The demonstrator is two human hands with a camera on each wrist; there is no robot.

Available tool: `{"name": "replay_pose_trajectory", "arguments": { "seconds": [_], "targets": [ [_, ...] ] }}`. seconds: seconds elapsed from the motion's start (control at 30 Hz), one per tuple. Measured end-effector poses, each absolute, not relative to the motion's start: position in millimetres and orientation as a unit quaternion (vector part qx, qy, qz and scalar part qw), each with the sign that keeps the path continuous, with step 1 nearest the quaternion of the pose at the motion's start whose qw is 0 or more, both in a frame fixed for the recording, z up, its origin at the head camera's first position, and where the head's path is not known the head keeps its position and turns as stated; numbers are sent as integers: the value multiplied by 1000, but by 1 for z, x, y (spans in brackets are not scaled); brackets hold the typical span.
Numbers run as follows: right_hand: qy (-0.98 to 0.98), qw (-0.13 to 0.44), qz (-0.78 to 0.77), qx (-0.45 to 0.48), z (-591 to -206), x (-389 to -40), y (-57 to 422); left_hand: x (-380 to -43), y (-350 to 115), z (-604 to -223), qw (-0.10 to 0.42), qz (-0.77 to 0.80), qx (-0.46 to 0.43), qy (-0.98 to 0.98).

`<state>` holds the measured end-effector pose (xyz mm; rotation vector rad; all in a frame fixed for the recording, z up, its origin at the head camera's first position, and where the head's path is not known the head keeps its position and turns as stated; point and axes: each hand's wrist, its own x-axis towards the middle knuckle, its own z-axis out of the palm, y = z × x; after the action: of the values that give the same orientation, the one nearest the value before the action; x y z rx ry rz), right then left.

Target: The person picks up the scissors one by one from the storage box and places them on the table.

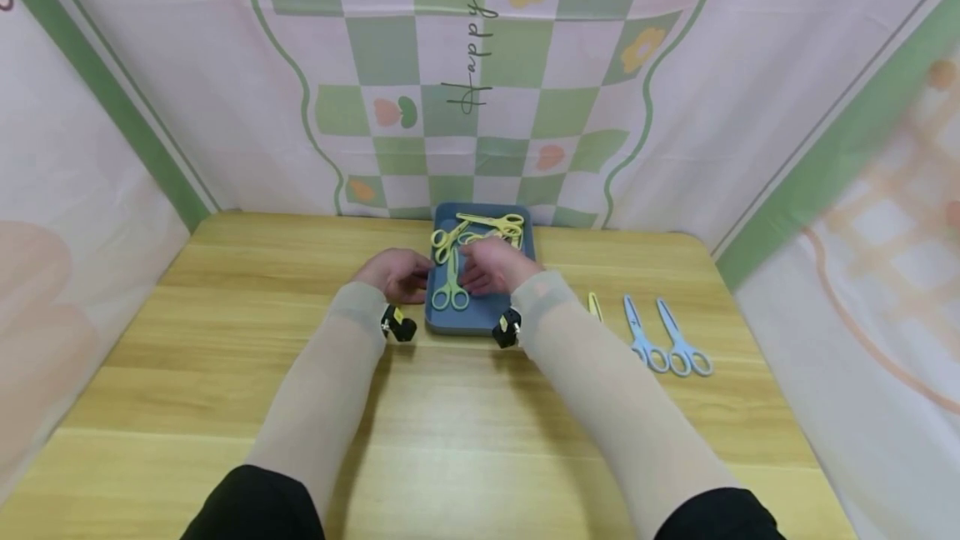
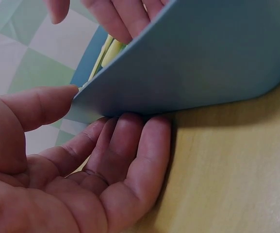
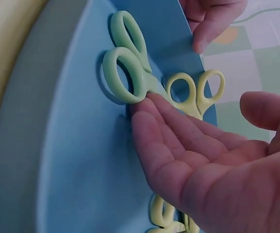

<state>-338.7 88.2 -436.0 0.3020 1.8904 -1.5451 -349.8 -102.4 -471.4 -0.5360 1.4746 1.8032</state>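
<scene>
A blue tray [image 1: 480, 323] stands on the table and holds several scissors. My left hand [image 1: 401, 272] is at its left side; in the left wrist view the thumb [image 2: 47, 104] meets the rim and the curled fingertips [image 2: 154, 131] touch the outer wall low down. Inside the tray, my right hand [image 1: 495, 263] has its fingertips against the light green scissors [image 3: 123, 73], with the thumb held well apart. Those scissors lie with their handles toward me. Yellow scissors [image 1: 491, 221] are grouped at the tray's back, partly hidden by my right hand.
Two blue scissors [image 1: 678, 344] lie side by side on the table [image 1: 225, 315] to the right. A yellow blade [image 1: 594, 305] shows beside them, the rest covered by my right forearm. A patterned curtain [image 1: 517, 57] hangs behind the tray and along both sides.
</scene>
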Motion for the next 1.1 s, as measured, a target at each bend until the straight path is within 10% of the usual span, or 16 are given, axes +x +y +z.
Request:
{"name": "replay_pose_trajectory", "arguments": {
  "seconds": [1.1],
  "targets": [
    [696, 407, -585, 86, -453, -331, 69, -350, -103, -474, 361, 705, -191, 580]
  ]
}}
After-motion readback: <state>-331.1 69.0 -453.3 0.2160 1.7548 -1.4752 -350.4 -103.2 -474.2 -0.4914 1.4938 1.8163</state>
